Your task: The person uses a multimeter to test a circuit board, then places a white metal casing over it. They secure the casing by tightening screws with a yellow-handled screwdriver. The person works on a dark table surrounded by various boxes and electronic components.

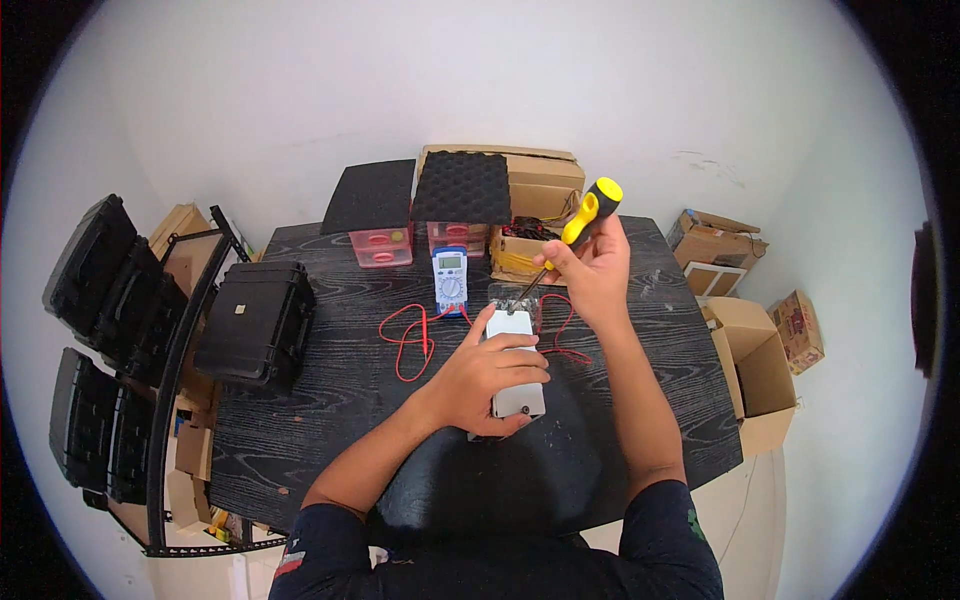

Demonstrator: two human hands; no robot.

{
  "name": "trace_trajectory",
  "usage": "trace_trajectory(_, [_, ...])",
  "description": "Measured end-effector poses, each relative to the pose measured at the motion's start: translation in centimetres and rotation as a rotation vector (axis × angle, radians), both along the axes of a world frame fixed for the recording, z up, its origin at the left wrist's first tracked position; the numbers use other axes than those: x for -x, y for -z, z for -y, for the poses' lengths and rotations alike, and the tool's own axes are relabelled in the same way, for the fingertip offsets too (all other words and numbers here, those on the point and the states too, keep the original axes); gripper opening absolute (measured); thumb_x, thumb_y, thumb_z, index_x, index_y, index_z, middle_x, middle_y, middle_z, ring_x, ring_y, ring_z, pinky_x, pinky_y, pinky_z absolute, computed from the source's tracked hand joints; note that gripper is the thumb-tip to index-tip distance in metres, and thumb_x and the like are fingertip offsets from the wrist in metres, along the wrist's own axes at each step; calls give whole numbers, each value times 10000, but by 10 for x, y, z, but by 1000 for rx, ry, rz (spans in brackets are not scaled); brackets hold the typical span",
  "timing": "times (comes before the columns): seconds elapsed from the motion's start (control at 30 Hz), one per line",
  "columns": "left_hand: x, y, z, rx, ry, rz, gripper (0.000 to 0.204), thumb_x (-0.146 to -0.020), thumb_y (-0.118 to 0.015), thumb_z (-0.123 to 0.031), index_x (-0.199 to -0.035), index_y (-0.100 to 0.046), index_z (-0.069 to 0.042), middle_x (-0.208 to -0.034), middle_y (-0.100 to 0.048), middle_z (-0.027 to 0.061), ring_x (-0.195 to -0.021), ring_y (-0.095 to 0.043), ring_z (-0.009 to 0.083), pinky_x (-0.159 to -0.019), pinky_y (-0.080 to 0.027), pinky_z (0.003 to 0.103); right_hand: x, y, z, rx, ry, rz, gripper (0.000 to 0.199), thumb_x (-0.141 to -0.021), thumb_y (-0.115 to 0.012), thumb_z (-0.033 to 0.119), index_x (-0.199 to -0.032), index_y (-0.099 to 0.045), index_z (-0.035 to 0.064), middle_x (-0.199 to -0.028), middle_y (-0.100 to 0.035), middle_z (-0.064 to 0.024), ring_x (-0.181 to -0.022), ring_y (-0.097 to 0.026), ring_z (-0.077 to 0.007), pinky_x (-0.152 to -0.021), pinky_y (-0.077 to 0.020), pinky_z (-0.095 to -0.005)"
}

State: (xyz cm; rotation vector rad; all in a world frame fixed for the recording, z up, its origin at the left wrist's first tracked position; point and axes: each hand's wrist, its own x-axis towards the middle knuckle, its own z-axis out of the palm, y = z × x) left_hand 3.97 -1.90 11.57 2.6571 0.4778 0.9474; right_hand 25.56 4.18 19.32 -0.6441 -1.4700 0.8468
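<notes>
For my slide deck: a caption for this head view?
Left hand steadies a grey box; right hand works a yellow-handled screwdriver.

- A small grey-white rectangular box [516, 362], lying flat with its long side running away from the person, sat on the dark wood-grain table near its front edge. The left hand covered its middle, leaving the far end and the near end in view.
- A screwdriver [577, 230] with a yellow and black handle was held tilted, handle up and to the right, its thin dark shaft slanting down-left. The tip met the far end of the box; the exact contact spot was too small to make out.
</notes>
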Motion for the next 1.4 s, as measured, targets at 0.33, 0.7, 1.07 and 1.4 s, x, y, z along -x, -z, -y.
trace_trajectory(0.33, [1, 0, -1, -25, 1, 3, 515, -770, -803, -421, -1230, -780, -190, -1324, -752, 22, -1404, -611, 298, -1258, -92, 781, 2, -11, 0, 116, -161, -48, 345, -1056, -719, 136, -1370, -629, 25, -1258, -720, -102, -896, -748, -143, -640, -602, -258])
trace_trajectory(0.7, [1, -3, 1, -36, 11, 24, 471, -798, -806, -416, -1201, -777, -174, -1304, -745, 25, -1392, -613, 303, -1250, -134, 786, 16, -14, 1, 254, -202, -224, 370, -987, -788, 60, -1268, -548, 52, -1116, -752, -124, -743, -733, -147, -591, -572, -236])
trace_trajectory(1.07, [0, -5, 1, -27, 9, 16, 472, -790, -805, -408, -1199, -780, -174, -1298, -750, 18, -1397, -613, 302, -1248, -135, 789, 6, 0, -10, 160, -304, -187, 356, -1105, -639, 203, -1398, -647, 2, -1247, -761, -166, -852, -731, -140, -693, -571, -274])
trace_trajectory(1.4, [0, -2, 0, -22, 14, 27, 470, -790, -805, -420, -1192, -786, -176, -1289, -751, 15, -1392, -613, 300, -1249, -125, 795, 11, 0, -5, 122, -109, -46, 256, -1081, -689, 196, -1201, -491, 87, -1135, -758, -162, -874, -759, -155, -695, -582, -236])
